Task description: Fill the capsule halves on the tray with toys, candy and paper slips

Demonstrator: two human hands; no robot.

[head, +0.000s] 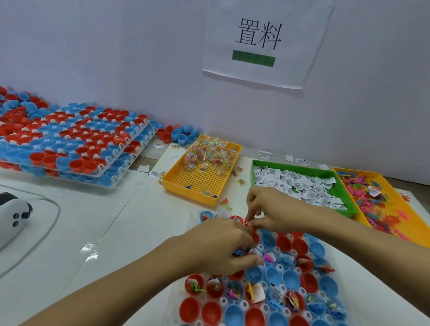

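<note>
Work tray: clear plastic tray with round sockets lies at the near right, holding red and blue plastic capsule halves; its near edge runs out of view.
Filled cups: one row near the front and a few mid-tray hold small toys, wrapped candy and white slips; the others show bare, glossy insides.
Open room: bare white table sheet stretches left of the tray; a narrow strip separates the tray's far edge from the bins.
Bins: yellow perforated plastic bin of wrapped candy, green plastic bin of white paper slips and yellow bin of small pink and blue plastic toys stand side by side behind the tray, the last two touching.
Stock: stacked trays of red and blue halves sit far left, against the wall.
Left hand: left hand hovers over the tray's far left part, fingers curled; small items show under them, the grip unclear.
Right hand: right hand pinches a small red piece at the tray's far edge, touching the left fingertips.
Other: white controller at the left edge; paper sign on the wall.
</note>
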